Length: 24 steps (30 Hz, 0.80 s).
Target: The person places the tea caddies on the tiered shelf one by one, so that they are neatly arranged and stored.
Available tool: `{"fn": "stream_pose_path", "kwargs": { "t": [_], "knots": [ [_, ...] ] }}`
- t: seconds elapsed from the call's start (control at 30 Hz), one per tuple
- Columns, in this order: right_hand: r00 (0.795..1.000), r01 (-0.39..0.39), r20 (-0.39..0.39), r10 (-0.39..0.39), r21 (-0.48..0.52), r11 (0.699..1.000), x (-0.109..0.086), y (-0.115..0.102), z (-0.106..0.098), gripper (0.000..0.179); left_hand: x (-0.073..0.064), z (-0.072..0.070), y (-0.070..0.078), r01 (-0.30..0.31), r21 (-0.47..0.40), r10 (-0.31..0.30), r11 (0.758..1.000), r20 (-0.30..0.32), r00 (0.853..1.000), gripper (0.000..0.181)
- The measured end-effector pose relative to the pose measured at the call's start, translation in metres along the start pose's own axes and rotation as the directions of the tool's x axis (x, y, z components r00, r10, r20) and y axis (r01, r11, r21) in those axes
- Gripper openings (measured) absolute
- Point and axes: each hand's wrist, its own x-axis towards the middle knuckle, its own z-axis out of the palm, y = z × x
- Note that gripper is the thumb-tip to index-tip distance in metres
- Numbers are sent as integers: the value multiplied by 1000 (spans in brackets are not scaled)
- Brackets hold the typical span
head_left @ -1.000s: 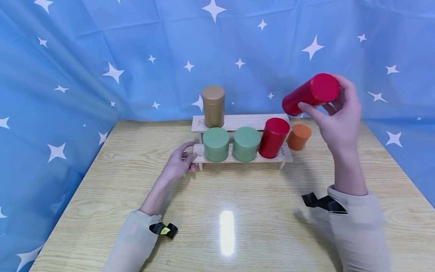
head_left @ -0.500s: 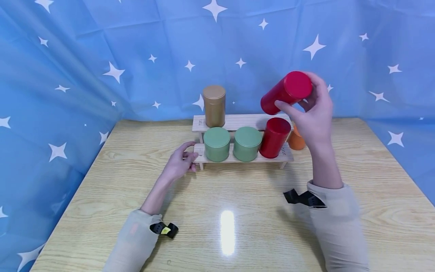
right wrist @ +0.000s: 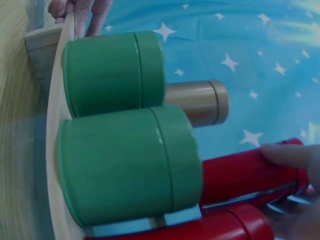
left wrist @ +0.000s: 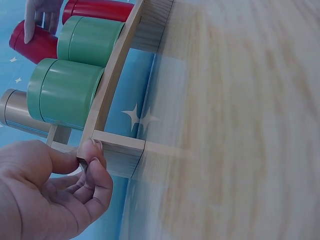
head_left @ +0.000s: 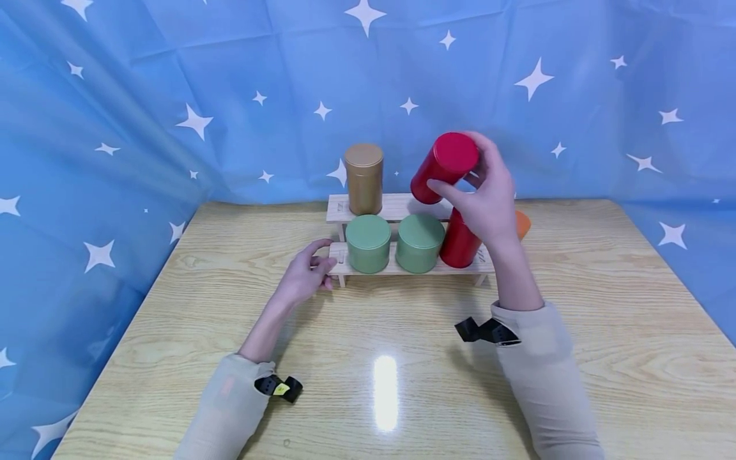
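Observation:
My right hand [head_left: 489, 198] grips a tall red canister [head_left: 443, 167] around its side, thumb in front. The canister leans to the left, just above the upper board of a two-tier wooden rack [head_left: 397, 206]. My left hand [head_left: 303, 275] pinches the left end of the rack's lower board between thumb and fingers, plain in the left wrist view. On that board stand two squat green canisters [head_left: 368, 246] and a second red canister [head_left: 459, 243], partly hidden behind my right hand. A gold canister [head_left: 364, 183] stands upright on the upper board's left part.
An orange cup [head_left: 522, 223] stands on the wooden table [head_left: 604, 275] right of the rack, mostly covered by my right hand and wrist. Behind the table hangs a blue cloth [head_left: 287, 76] with white stars.
My right hand has carried the red canister leftward and lately a little down, from right of the rack to above its upper board. My left hand keeps its hold on the rack.

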Motion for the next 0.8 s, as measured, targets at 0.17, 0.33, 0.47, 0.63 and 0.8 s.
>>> {"fn": "stream_pose_path", "kwargs": {
  "t": [0.17, 0.33, 0.47, 0.63, 0.8],
  "knots": [
    [999, -23, 31, 24, -40, 999, 2, 3, 9, 76, 0, -1, 0, -4, 3, 4, 1000, 3, 1000, 49],
    [998, -28, 54, 29, -34, 999, 5, 8, 16, 75, 0, 0, 0, 2, -3, -2, 1000, 2, 1000, 49],
    [995, -53, 76, 57, -51, 997, 7, 11, 19, 75, 0, 0, 0, 3, -2, -3, 1000, 1, 1000, 49],
    [991, -78, 105, 87, -92, 993, 10, 12, 22, 75, 0, 0, 0, 3, -1, -3, 1000, 0, 1000, 49],
    [984, -116, 121, 134, -147, 982, 11, 12, 25, 77, 0, 0, 0, 5, 8, -5, 1000, -4, 1000, 50]
  ]
}}
